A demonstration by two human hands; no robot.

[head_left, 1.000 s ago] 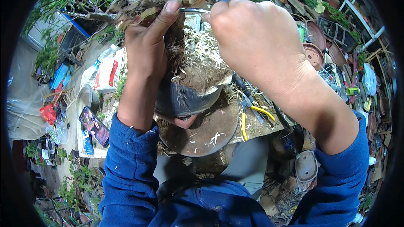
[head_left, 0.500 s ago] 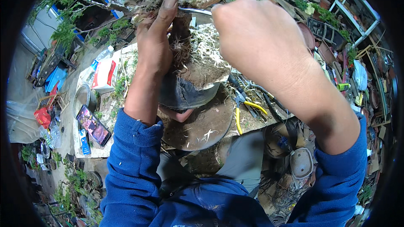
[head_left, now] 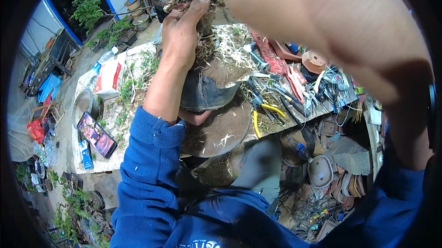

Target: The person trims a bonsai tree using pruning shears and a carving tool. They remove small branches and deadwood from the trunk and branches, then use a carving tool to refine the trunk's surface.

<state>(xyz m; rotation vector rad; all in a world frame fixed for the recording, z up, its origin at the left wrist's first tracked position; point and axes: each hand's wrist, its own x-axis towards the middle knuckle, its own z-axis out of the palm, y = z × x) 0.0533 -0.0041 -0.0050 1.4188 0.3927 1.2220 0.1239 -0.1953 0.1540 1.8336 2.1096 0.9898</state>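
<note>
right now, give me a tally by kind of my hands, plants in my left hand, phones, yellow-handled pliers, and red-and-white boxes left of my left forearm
Hands: 2, left hand and right hand
Woody plant: 1
Phone: 1
Yellow-handled pliers: 1
Red-and-white box: 1
Total: 6

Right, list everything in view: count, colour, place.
table: 1, pale, centre
tree: 1, brown-green, top
rounded container: 1, black, below tree
disc: 1, brown, below container
yellow-handled pliers: 1, yellow, beside disc
tools: several, mixed, table's right
octagonal pot: 1, reddish, upper right
phone: 1, black, table's left
carton: 1, white-red, above phone
bottle: 1, clear, above carton
basin: 1, grey, beside phone
oval pot: 1, grey, lower right
clutter: uncountable, mixed, edges
sleeves: 2, blue, bottom
left hand: 1, bare, gripping tree
right hand: 1, bare, upper right
</note>
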